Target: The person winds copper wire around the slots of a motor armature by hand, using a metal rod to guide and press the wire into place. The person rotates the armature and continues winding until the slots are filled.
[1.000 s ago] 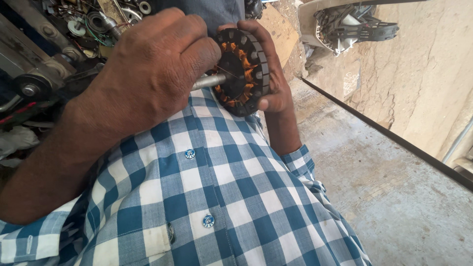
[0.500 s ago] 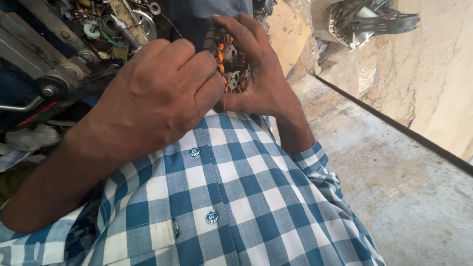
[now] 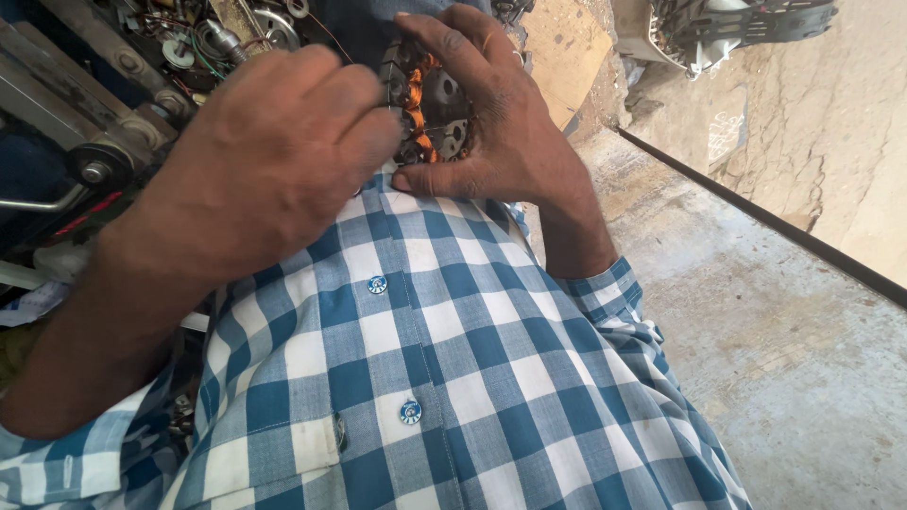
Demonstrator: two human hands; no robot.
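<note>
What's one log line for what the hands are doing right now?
right hand: wrapped over round motor part | left hand: fingertips on its edge | part: held against checked shirt | floor: concrete

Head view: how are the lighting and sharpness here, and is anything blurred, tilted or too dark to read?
Head view: tilted frame; harsh sun washes out the concrete floor; the checked shirt is sharp; the left hand is slightly soft; the right hand shades the copper-wound motor stator; the parts pile at upper left sits in deep shadow.
</note>
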